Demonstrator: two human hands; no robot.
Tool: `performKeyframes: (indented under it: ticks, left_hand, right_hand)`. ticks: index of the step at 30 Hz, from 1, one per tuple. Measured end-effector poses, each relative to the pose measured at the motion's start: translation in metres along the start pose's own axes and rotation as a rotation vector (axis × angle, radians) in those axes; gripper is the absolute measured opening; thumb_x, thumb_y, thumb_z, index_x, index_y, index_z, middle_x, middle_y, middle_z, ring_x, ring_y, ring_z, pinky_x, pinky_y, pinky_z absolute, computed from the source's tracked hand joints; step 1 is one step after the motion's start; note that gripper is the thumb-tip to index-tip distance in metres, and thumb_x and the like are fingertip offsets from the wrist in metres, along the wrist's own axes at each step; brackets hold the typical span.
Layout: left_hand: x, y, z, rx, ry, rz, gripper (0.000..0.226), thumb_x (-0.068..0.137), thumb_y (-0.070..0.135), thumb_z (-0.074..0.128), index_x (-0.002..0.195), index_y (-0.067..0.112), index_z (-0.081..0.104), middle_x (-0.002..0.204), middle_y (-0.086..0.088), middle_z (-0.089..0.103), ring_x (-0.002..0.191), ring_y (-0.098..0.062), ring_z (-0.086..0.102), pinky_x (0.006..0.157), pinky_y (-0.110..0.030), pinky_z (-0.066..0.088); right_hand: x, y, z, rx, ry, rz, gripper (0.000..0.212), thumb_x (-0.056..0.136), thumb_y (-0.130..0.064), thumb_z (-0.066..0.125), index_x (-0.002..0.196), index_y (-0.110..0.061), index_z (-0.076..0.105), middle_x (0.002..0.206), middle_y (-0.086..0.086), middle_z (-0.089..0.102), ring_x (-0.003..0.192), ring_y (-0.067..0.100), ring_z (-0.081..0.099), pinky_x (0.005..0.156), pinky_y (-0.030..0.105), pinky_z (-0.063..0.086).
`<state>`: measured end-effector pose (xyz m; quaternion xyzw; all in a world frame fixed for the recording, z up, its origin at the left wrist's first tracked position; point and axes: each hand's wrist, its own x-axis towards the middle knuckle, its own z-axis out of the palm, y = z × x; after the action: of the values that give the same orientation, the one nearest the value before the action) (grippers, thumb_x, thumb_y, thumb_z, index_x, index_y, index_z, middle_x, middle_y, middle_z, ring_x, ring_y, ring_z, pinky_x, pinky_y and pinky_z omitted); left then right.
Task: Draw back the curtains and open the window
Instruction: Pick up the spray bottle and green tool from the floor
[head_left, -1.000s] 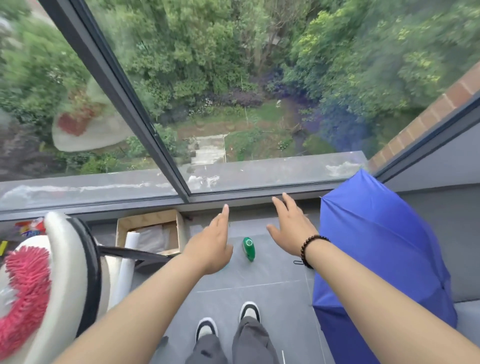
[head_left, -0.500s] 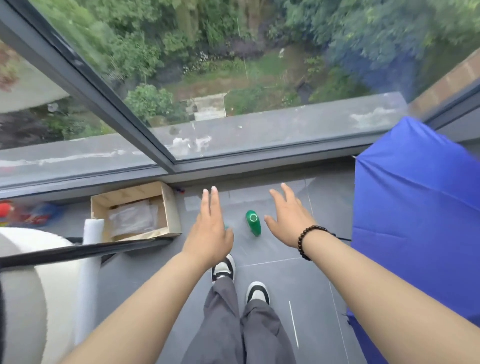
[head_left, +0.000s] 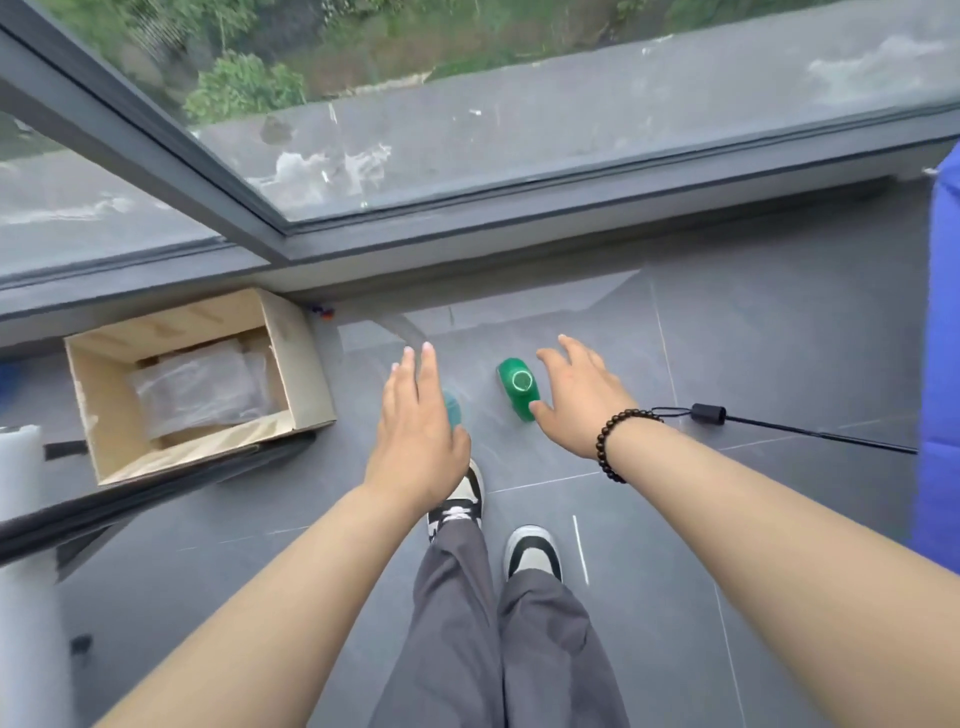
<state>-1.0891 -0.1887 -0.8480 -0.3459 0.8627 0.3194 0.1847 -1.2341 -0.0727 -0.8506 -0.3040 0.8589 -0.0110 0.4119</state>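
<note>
**Two empty hands, window shut**

Both hands reach forward, palms down, fingers loosely spread and holding nothing. The left hand (head_left: 418, 434) and right hand (head_left: 582, 397) hover over the floor (head_left: 753, 338), likely poised between moves rather than reaching for anything below. A green bottle (head_left: 517, 387) stands between them on the tiles. The window (head_left: 519, 130) lies ahead of and above both hands, well apart from them, its frame (head_left: 156, 135) closed. No curtains or handle show.
</note>
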Motion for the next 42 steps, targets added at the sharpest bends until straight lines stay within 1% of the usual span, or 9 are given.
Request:
performKeyframes:
  ticks: [4,8,10,14,20,27,32,36,42]
  left_hand:
    - [0.023,-0.019,0.019,0.040,-0.085,-0.011,0.081,0.091,0.012,0.049,0.155,0.016,-0.001,0.161,-0.014,-0.007,0.147,-0.032,0.000,0.119,-0.044,0.013]
    - [0.049,-0.037,0.038,-0.029,-0.111,-0.099,0.087,0.090,0.012,0.051,0.153,0.009,-0.008,0.162,-0.010,-0.004,0.148,-0.026,0.002,0.117,-0.040,0.015]
    - [0.060,-0.037,0.047,-0.095,-0.106,-0.178,0.091,0.088,0.010,0.053,0.153,0.007,-0.010,0.162,-0.011,-0.002,0.149,-0.026,0.004,0.117,-0.036,0.012]
    - [0.075,-0.033,0.062,-0.152,-0.141,-0.335,0.095,0.087,0.007,0.054,0.153,0.015,-0.013,0.161,-0.010,0.004,0.147,-0.029,0.009,0.115,-0.040,0.019]
    - [0.078,-0.037,0.076,-0.128,-0.039,-0.405,0.100,0.085,0.001,0.051,0.149,0.017,-0.024,0.156,-0.007,0.021,0.129,-0.032,0.044,0.093,-0.043,0.042]
    - [0.085,-0.054,0.085,-0.033,-0.084,-0.468,0.091,0.090,0.003,0.048,0.151,0.013,-0.019,0.136,-0.011,0.050,0.111,-0.033,0.057,0.077,-0.037,0.042]
    - [0.088,-0.060,0.092,-0.100,-0.055,-0.499,0.075,0.094,0.011,0.048,0.152,0.010,-0.001,0.144,-0.011,0.043,0.123,-0.033,0.050,0.090,-0.043,0.043]
    - [0.087,-0.061,0.092,-0.052,-0.097,-0.486,0.063,0.091,-0.002,0.045,0.146,0.010,0.018,0.139,-0.012,0.048,0.115,-0.035,0.055,0.082,-0.040,0.042]
    - [0.083,-0.062,0.084,0.037,-0.118,-0.453,0.044,0.093,0.000,0.045,0.134,0.011,0.031,0.118,-0.012,0.060,0.102,-0.036,0.060,0.069,-0.036,0.038]
  right_hand:
    - [0.031,0.001,0.023,-0.008,-0.034,0.023,0.058,0.092,-0.030,0.054,0.143,-0.015,0.031,0.159,0.011,0.010,0.146,0.027,0.009,0.115,0.041,0.021]
    - [0.062,0.000,0.045,-0.067,-0.056,0.064,0.057,0.090,-0.031,0.055,0.140,-0.016,0.034,0.157,0.010,0.018,0.146,0.028,0.009,0.118,0.047,0.008]
    - [0.075,-0.001,0.054,-0.047,-0.045,0.122,0.057,0.088,-0.032,0.057,0.138,-0.016,0.036,0.151,0.010,0.027,0.142,0.030,0.018,0.116,0.051,0.015]
    - [0.099,-0.004,0.072,0.155,-0.042,0.280,0.058,0.087,-0.030,0.060,0.137,-0.016,0.033,0.136,0.013,0.036,0.123,0.037,0.044,0.098,0.044,0.041]
    - [0.124,-0.002,0.102,0.017,-0.070,0.232,0.047,0.089,-0.014,0.057,0.131,-0.014,0.036,0.128,0.015,0.039,0.113,0.036,0.053,0.077,0.036,0.042]
    - [0.137,-0.006,0.109,-0.167,-0.050,0.125,0.037,0.089,0.007,0.041,0.123,-0.005,0.046,0.121,0.019,0.047,0.105,0.038,0.058,0.075,0.039,0.044]
    - [0.141,-0.009,0.112,-0.251,-0.042,0.121,0.036,0.088,0.010,0.039,0.122,0.001,0.045,0.120,0.020,0.049,0.107,0.038,0.058,0.078,0.041,0.047]
    - [0.141,-0.006,0.112,-0.276,-0.060,0.105,0.034,0.088,0.009,0.042,0.121,0.002,0.045,0.119,0.021,0.052,0.109,0.038,0.057,0.081,0.041,0.047]
    - [0.139,-0.007,0.099,-0.260,-0.088,0.108,0.033,0.086,0.007,0.046,0.118,0.001,0.050,0.116,0.021,0.055,0.107,0.038,0.058,0.080,0.039,0.047]
